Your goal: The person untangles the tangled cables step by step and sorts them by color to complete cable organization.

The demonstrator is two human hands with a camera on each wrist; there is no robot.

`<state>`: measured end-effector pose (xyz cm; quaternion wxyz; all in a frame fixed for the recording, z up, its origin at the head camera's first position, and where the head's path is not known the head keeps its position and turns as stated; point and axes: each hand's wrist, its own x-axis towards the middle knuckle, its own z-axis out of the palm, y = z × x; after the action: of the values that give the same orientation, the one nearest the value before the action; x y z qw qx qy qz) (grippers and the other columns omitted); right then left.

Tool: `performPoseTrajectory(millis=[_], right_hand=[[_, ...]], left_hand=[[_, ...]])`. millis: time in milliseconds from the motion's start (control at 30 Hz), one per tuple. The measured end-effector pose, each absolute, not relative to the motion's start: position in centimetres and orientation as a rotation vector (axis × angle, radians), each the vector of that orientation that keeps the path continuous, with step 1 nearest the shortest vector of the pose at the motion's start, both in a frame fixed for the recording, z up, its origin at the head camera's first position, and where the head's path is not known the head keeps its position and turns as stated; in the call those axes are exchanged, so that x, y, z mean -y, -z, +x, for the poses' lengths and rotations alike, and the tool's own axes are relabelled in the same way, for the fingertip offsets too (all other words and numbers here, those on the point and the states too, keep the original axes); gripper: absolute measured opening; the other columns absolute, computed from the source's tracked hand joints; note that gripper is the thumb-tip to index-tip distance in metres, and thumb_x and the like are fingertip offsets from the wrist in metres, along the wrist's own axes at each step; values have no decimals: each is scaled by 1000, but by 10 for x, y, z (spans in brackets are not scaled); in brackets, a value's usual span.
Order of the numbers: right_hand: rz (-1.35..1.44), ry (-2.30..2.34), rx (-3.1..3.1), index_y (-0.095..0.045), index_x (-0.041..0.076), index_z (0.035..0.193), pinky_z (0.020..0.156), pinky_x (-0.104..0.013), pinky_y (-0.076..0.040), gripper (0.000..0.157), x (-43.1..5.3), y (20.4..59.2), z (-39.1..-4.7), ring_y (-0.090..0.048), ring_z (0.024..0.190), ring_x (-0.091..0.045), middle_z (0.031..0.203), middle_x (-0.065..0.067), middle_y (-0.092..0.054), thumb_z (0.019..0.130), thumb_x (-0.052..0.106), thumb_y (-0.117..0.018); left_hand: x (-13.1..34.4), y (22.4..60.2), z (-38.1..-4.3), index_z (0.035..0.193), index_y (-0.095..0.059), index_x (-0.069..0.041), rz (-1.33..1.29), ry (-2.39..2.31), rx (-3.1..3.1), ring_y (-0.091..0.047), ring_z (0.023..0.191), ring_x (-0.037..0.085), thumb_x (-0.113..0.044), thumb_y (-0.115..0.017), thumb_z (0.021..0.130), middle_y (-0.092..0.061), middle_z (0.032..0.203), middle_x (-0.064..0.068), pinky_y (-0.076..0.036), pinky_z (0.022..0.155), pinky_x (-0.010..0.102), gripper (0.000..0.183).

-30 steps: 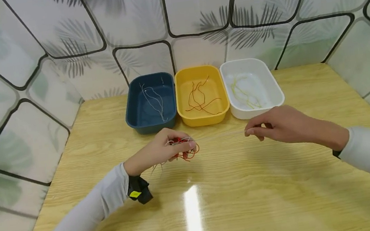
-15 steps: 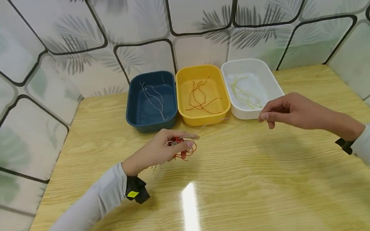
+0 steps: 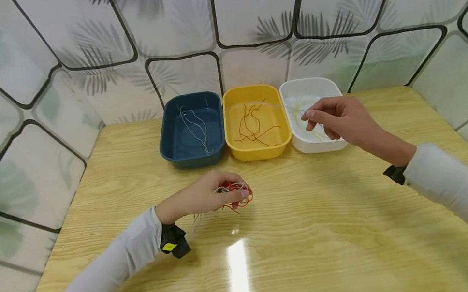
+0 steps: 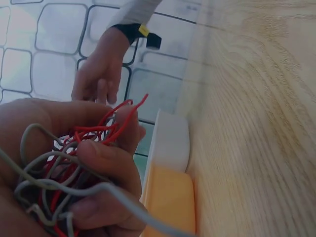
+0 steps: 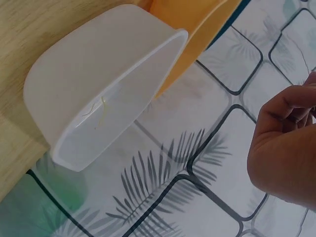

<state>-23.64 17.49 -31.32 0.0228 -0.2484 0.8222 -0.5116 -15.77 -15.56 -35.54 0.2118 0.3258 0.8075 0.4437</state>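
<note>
My left hand (image 3: 200, 196) holds a tangle of thin red and grey wires (image 4: 106, 187) over the table, fingers curled round it and loose ends sticking out. My right hand (image 3: 345, 120) is raised over the white bin and pinches one thin pale wire (image 3: 288, 106) between thumb and fingertips. This wire stretches out leftward above the yellow bin (image 3: 260, 153). Inside the yellow bin lie several red wires (image 3: 253, 134). Grey wires (image 3: 203, 130) lie in the dark blue bin (image 3: 194, 162), and yellow wires (image 5: 102, 111) in the white bin (image 3: 317, 146).
The three bins stand side by side along the back of the wooden table (image 3: 299, 245). Behind and beside it hangs a patterned backdrop (image 3: 249, 17) with dark lines and leaf prints. A bright reflection shows on the tabletop near the front.
My right hand drew a pale wire out of the tangle to the right, then rose and moved back left over the white bin with it. The left hand has stayed nearly in place.
</note>
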Motion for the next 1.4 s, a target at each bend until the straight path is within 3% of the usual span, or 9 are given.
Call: performPoseTrajectory(millis=[100, 300, 500, 700, 1133, 1400], right_hand=[[-800, 1528, -2624, -66, 12, 98, 45, -34, -36, 28, -151, 319, -250, -42, 49, -22, 82, -8, -65, 89, 37, -58], [-831, 1309, -2791, -67, 23, 93, 52, -31, -43, 29, -82, 333, -284, -52, 55, -19, 80, 5, -65, 88, 48, -54], [-840, 914, -3017, -67, 26, 91, 59, -28, -42, 24, -32, 350, -304, -54, 69, -6, 78, 17, -61, 90, 43, -50], [-936, 685, -3040, -66, 25, 94, 59, -25, -42, 22, 1, 362, -314, -53, 65, -6, 84, 14, -61, 90, 38, -49], [-1045, 475, -2933, -69, 25, 99, 56, -27, -42, 22, 36, 367, -307, -54, 70, -6, 86, 13, -62, 86, 38, -57], [-980, 462, -2925, -66, 26, 105, 63, -27, -42, 29, 29, 356, -292, -55, 81, -4, 94, 13, -63, 84, 45, -58]], left_hand=[[155, 354, -158, 100, -63, -19, 956, -1232, -2223, -57, 69, 27, -34, -54, 93, -62, 74, -1, -40, 57, 30, 19], [152, 351, -158, 100, -63, -18, 957, -1222, -2227, -56, 68, 27, -32, -54, 92, -62, 74, 0, -40, 57, 30, 18], [143, 351, -156, 102, -62, -16, 996, -1256, -2144, -61, 73, 17, -32, -54, 92, -62, 82, 5, -46, 65, 32, 20], [146, 350, -152, 100, -62, -16, 997, -1254, -2141, -60, 72, 16, -32, -54, 93, -62, 82, 3, -47, 67, 32, 19], [150, 349, -149, 102, -62, -13, 996, -1243, -2149, -60, 71, 15, -26, -53, 93, -62, 81, 4, -47, 68, 31, 17], [148, 350, -152, 100, -62, -15, 1025, -1206, -2181, -58, 69, 13, -31, -53, 93, -62, 80, 0, -46, 66, 31, 20]])
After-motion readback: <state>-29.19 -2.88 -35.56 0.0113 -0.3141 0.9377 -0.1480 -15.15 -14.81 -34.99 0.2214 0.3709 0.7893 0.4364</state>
